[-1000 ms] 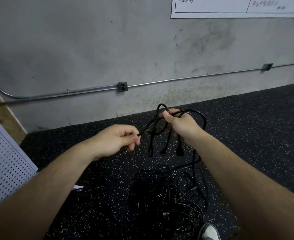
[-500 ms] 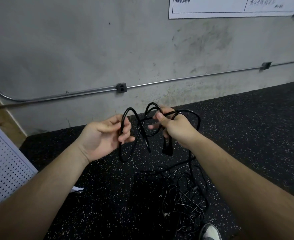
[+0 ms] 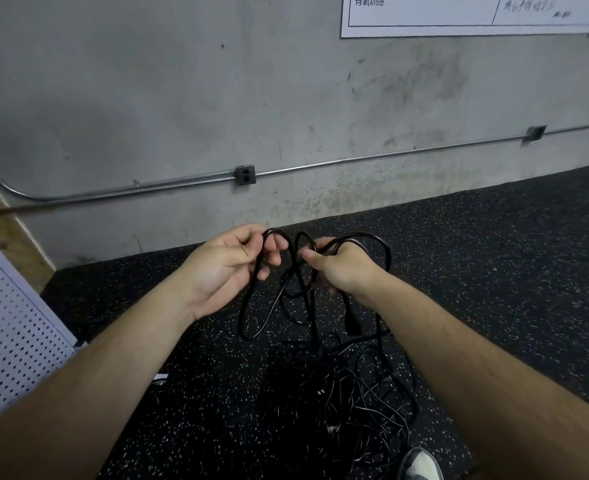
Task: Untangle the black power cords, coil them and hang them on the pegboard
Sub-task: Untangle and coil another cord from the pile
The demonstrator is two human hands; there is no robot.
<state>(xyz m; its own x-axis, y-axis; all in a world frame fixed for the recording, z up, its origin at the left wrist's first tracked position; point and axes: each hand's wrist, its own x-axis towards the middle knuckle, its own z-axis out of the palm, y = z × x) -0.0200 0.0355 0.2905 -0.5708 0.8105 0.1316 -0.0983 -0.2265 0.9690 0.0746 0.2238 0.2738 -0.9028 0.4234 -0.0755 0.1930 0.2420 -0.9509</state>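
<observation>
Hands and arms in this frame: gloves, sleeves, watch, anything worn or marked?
Nothing worn that shows. The left hand and right hand are bare, with no gloves, tape or visible rings. The left forearm and right forearm are bare right to the frame edge, with no sleeve cuff, watch or wristband in view. No markings can be seen.

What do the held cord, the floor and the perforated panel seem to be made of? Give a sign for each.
The cord: probably rubber or plastic sheathing, black, slight sheen; bends in loose loops. The floor: likely rubber matting, matte black with pale flecks. The pegboard: perhaps painted metal; white, regular holes.
</observation>
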